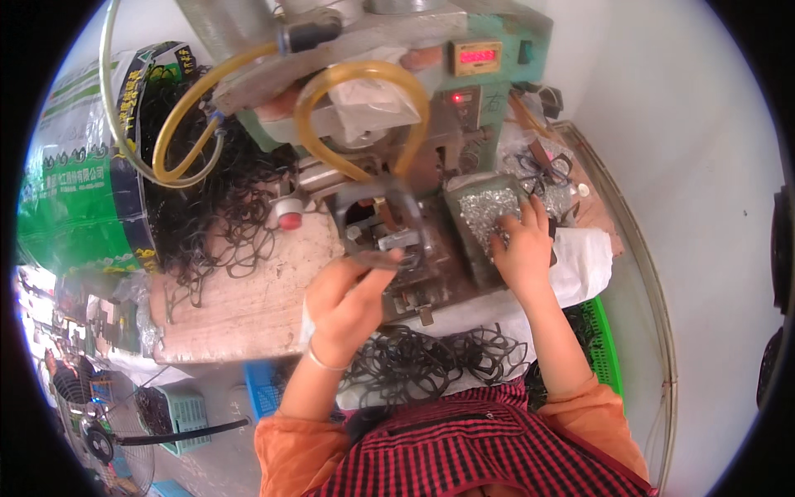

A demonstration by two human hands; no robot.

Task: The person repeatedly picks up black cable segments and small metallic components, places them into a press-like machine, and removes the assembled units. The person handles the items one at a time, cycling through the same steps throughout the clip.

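Observation:
My left hand [344, 305] is closed, thumb and fingers pinched on a black rubber loop [419, 217] at the front of the green press machine [517, 62]. The loop is blurred and stands up before the machine's working spot, where a small metal block [399, 239] shows. On the right, my right hand [526, 253] is over a dark tray [469, 241] filled with small shiny metal pieces [487, 211]. Its fingers are spread and touch the pieces; whether one is between the fingertips is too small to tell.
Black loops [426, 364] lie across my lap; more spill from a green-and-white sack [79, 195] onto the wooden table [240, 306]. A red button [290, 219] stands left of the machine. Yellow hoses [364, 70] arch above. A fan [99, 439] and crates are lower left.

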